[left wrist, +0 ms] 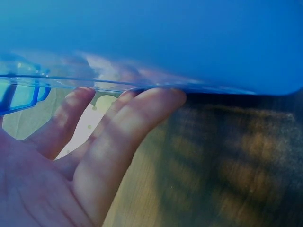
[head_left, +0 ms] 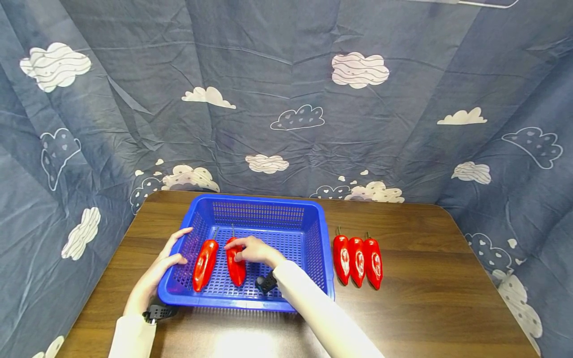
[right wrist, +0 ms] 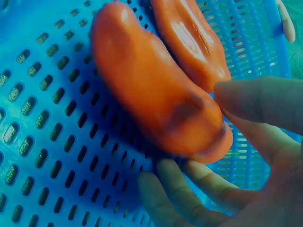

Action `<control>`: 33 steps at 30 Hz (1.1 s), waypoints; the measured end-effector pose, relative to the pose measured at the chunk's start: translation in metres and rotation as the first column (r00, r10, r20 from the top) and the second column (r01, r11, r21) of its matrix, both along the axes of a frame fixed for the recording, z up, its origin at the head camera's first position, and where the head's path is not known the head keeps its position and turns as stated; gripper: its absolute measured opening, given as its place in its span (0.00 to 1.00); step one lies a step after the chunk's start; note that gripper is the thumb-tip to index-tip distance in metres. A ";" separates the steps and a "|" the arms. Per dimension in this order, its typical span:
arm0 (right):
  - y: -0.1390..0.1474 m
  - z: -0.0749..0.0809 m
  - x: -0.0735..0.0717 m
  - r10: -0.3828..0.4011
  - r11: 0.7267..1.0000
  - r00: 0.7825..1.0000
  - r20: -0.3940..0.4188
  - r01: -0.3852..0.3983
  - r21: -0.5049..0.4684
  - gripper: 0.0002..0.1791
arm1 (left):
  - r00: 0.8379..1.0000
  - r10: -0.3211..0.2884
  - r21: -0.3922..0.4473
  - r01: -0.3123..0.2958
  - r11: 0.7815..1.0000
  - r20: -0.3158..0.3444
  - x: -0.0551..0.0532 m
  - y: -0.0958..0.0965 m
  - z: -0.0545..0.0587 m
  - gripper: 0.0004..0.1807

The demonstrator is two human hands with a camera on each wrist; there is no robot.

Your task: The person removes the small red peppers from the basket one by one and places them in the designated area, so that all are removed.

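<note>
A blue plastic basket (head_left: 224,302) with slotted walls and floor stands on the table. My left hand (head_left: 152,276) holds its left rim, thumb and fingers over the edge; in the left wrist view the fingers (left wrist: 113,137) touch the basket's underside or wall. Inside the basket, my right hand (head_left: 257,250) pinches a red pepper (head_left: 236,273) near its stem end. The right wrist view shows that pepper (right wrist: 142,80) low against the slotted floor, between thumb and fingers. A second red pepper (head_left: 205,266) lies just left of it, touched by neither hand.
Right of the basket, three more red peppers (head_left: 356,261) lie side by side on the brown wooden table (head_left: 425,278), stems pointing away. Behind the table hangs a dark blue curtain (head_left: 250,59) with cloud prints. Each wrist bears a small black camera (head_left: 160,312).
</note>
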State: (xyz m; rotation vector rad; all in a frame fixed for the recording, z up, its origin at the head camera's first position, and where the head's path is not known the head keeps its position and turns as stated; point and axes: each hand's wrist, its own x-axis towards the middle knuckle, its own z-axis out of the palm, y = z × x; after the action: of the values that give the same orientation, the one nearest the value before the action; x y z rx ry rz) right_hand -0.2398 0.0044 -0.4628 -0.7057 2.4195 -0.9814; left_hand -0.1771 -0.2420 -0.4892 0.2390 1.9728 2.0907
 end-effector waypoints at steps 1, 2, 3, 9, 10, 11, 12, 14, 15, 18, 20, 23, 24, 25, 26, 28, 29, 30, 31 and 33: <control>0.000 0.000 0.000 -0.017 1.000 1.000 -0.007 0.017 0.007 0.22 | 1.000 0.004 -0.005 -0.004 1.000 0.000 0.000 0.000 0.000 0.39; 0.000 0.000 0.001 -0.036 0.999 0.999 -0.014 0.036 0.014 0.22 | 1.000 0.007 -0.011 -0.007 1.000 -0.001 0.000 0.000 0.000 0.39; 0.000 0.000 0.001 -0.052 0.998 0.998 -0.022 0.053 0.022 0.21 | 1.000 0.011 -0.015 -0.011 1.000 -0.002 0.000 0.000 0.000 0.39; 0.002 -0.002 -0.001 -0.102 0.995 0.994 -0.041 0.102 -0.004 0.21 | 1.000 0.017 -0.032 -0.017 0.999 -0.010 0.000 -0.001 0.000 0.39; 0.002 -0.003 -0.001 -0.108 0.994 0.993 -0.041 0.107 -0.017 0.21 | 1.000 0.016 -0.032 -0.017 0.999 -0.011 0.000 0.000 0.000 0.39; 0.003 -0.003 -0.002 -0.113 0.993 0.993 -0.039 0.112 -0.030 0.21 | 1.000 0.016 -0.031 -0.017 0.999 -0.010 0.000 0.000 0.001 0.39; 0.003 -0.003 -0.002 -0.119 0.992 0.992 -0.039 0.117 -0.042 0.21 | 1.000 0.015 -0.032 -0.016 0.999 -0.011 0.000 0.000 0.001 0.39; 0.003 -0.003 -0.003 -0.135 0.989 0.990 -0.034 0.132 -0.066 0.22 | 1.000 0.013 -0.031 -0.014 0.999 -0.015 0.000 0.000 0.001 0.38; 0.004 -0.003 -0.003 -0.140 0.988 0.989 -0.035 0.138 -0.074 0.22 | 1.000 0.014 -0.030 -0.015 0.999 -0.015 0.000 0.000 0.001 0.38; 0.005 -0.002 -0.003 -0.152 0.982 0.988 -0.016 0.149 -0.112 0.21 | 1.000 0.013 -0.026 -0.013 1.000 -0.014 0.000 0.000 0.001 0.38; 0.006 -0.001 -0.003 -0.160 0.979 0.987 0.000 0.158 -0.132 0.22 | 1.000 0.010 -0.022 -0.010 1.000 -0.006 0.000 0.000 0.001 0.38; 0.008 0.001 -0.003 -0.164 0.975 0.986 0.013 0.164 -0.148 0.24 | 1.000 0.007 -0.011 -0.007 1.000 0.007 0.000 0.000 0.001 0.38; 0.009 0.002 -0.004 -0.168 0.974 0.986 0.021 0.169 -0.153 0.25 | 1.000 0.007 -0.013 -0.006 1.000 0.007 0.000 0.000 0.001 0.38; 0.010 0.002 -0.004 -0.171 0.973 0.985 0.023 0.173 -0.153 0.26 | 1.000 0.008 -0.013 -0.008 1.000 0.009 0.000 0.000 0.001 0.38; 0.011 0.003 -0.004 -0.174 0.973 0.984 0.024 0.176 -0.152 0.27 | 1.000 0.010 -0.016 -0.010 1.000 0.007 0.000 0.000 0.001 0.39; 0.013 0.004 -0.004 -0.187 0.969 0.981 0.040 0.191 -0.158 0.28 | 1.000 0.012 -0.021 -0.012 1.000 0.003 0.000 -0.001 0.001 0.39; 0.014 0.005 -0.004 -0.193 0.967 0.980 0.044 0.198 -0.160 0.28 | 1.000 0.013 -0.027 -0.013 1.000 0.002 0.001 -0.001 0.001 0.38; 0.015 0.005 -0.004 -0.199 0.965 0.979 0.051 0.205 -0.166 0.28 | 1.000 0.011 -0.033 -0.011 0.999 0.001 0.001 -0.001 0.001 0.38; 0.016 0.006 -0.003 -0.202 0.963 0.978 0.052 0.208 -0.172 0.28 | 1.000 0.010 -0.036 -0.010 0.999 0.000 0.001 -0.001 0.001 0.39; 0.018 0.007 -0.003 -0.205 0.956 0.976 0.067 0.215 -0.198 0.28 | 1.000 0.005 -0.034 -0.005 0.999 0.002 0.002 -0.001 0.001 0.39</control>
State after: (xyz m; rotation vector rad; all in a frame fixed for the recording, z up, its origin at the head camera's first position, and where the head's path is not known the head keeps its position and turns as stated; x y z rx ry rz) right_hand -0.2427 0.0223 -0.4554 -0.4923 2.4123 -1.3310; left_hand -0.1756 -0.2426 -0.4878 0.2253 2.0079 2.0579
